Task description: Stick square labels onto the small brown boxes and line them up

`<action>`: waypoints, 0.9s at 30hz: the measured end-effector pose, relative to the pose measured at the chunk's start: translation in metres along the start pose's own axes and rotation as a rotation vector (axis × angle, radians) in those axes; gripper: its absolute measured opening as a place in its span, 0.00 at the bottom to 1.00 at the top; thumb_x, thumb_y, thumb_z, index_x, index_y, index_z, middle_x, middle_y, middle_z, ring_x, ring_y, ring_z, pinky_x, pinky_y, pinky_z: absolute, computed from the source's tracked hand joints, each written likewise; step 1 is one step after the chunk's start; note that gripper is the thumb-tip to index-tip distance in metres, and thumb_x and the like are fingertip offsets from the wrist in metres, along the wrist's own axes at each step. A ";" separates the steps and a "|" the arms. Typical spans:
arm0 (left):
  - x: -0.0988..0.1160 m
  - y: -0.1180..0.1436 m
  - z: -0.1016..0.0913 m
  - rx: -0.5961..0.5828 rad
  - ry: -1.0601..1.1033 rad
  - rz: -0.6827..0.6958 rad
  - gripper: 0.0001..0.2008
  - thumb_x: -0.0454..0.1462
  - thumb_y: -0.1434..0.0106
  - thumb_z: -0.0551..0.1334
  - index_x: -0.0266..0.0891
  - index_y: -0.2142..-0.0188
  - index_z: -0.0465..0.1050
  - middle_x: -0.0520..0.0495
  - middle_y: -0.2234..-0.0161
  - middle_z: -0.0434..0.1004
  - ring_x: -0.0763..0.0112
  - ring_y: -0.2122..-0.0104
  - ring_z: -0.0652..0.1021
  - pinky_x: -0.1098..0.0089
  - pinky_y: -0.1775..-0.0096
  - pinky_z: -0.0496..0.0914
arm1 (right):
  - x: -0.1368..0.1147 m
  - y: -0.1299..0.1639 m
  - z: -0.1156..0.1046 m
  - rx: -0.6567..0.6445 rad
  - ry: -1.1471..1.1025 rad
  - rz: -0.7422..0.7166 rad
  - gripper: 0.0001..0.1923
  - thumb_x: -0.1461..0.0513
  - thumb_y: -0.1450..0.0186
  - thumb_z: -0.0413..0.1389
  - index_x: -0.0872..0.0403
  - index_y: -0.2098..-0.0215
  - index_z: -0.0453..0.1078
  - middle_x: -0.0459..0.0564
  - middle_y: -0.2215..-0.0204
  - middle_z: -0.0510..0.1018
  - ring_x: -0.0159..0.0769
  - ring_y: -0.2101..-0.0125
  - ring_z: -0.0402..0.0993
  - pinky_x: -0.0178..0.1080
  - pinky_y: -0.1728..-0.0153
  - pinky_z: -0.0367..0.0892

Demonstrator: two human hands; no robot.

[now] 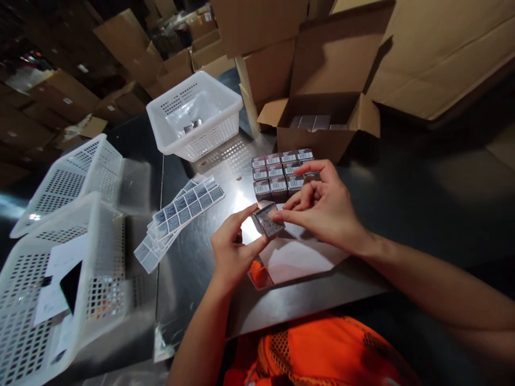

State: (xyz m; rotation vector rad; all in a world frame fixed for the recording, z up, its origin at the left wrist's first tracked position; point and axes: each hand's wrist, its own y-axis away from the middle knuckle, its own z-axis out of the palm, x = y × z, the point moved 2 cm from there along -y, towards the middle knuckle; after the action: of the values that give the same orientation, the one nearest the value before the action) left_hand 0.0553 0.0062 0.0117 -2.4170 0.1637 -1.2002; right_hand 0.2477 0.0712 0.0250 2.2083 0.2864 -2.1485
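Note:
Between the thumb and fingers of my left hand is a small box, held tilted above the metal table. A grey printed label seems to cover its upper face. My right hand has its thumb pressed on that face, with the forefinger raised and the other fingers curled. Just beyond the hands stand rows of small dark boxes with white barcode labels, partly covered by my right hand. Left of my left hand lie overlapping sheets of square labels. White paper lies under my hands.
A white perforated basket with plastic bags stands at the back. More white baskets line the left side, one holding papers. An open cardboard carton containing small boxes sits behind the rows. The metal table's front edge is near my orange vest.

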 end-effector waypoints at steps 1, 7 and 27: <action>0.000 0.001 0.000 -0.005 0.017 -0.001 0.26 0.42 0.47 0.76 0.44 0.49 0.78 0.50 0.62 0.82 0.82 0.80 0.66 0.76 0.79 0.59 | 0.002 -0.004 -0.001 -0.019 -0.025 0.026 0.43 0.57 0.56 0.78 0.45 0.49 0.61 0.38 0.73 0.70 0.42 0.68 0.80 0.41 0.68 0.78; 0.003 0.000 -0.004 -0.061 0.110 -0.036 0.26 0.42 0.48 0.76 0.45 0.49 0.77 0.50 0.60 0.79 0.84 0.80 0.63 0.78 0.81 0.54 | 0.010 -0.015 0.009 -0.506 -0.377 0.345 0.43 0.61 0.53 0.75 0.51 0.42 0.63 0.46 0.59 0.76 0.31 0.68 0.79 0.33 0.67 0.76; -0.002 -0.008 0.004 -0.087 0.506 -0.316 0.20 0.54 0.40 0.66 0.39 0.70 0.79 0.48 0.70 0.75 0.73 0.74 0.73 0.74 0.74 0.66 | 0.031 -0.006 0.025 -0.615 -0.504 0.479 0.42 0.64 0.55 0.76 0.54 0.44 0.69 0.41 0.67 0.76 0.28 0.72 0.77 0.30 0.70 0.72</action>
State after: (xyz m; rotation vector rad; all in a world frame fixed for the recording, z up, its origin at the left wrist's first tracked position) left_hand 0.0560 0.0150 0.0114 -2.2140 -0.0200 -1.9727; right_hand 0.2225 0.0764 -0.0057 1.2149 0.2966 -1.9121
